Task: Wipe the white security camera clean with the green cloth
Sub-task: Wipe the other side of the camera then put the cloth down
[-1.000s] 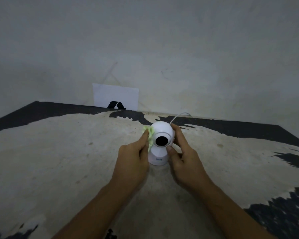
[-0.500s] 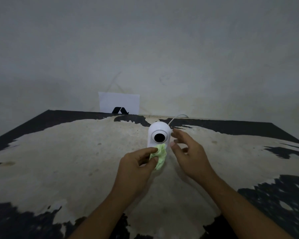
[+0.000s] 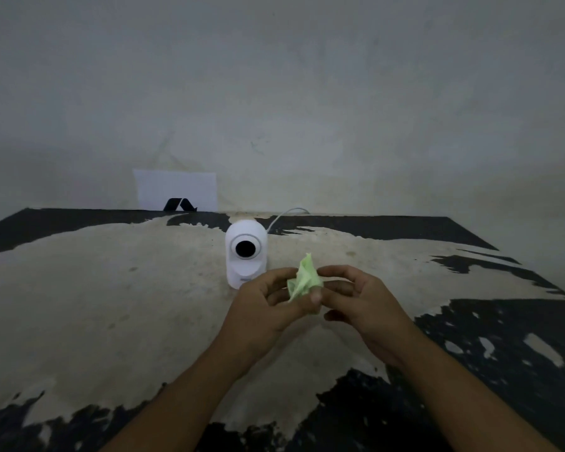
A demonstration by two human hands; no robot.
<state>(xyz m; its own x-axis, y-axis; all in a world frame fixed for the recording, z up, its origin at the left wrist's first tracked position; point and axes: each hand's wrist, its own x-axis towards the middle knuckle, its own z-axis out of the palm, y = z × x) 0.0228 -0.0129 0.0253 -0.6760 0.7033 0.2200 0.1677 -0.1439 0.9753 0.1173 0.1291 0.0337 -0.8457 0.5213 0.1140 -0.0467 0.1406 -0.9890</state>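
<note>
Both forearms reach in from 6 o'clock. The left hand (image 3: 261,308) and right hand (image 3: 362,305) meet, each pinching the crumpled green cloth (image 3: 304,280) between them, above the tabletop (image 3: 111,288). The white security camera (image 3: 246,252) stands upright at their 11 o'clock, untouched, its white cable (image 3: 286,214) trailing toward 1 o'clock.
</note>
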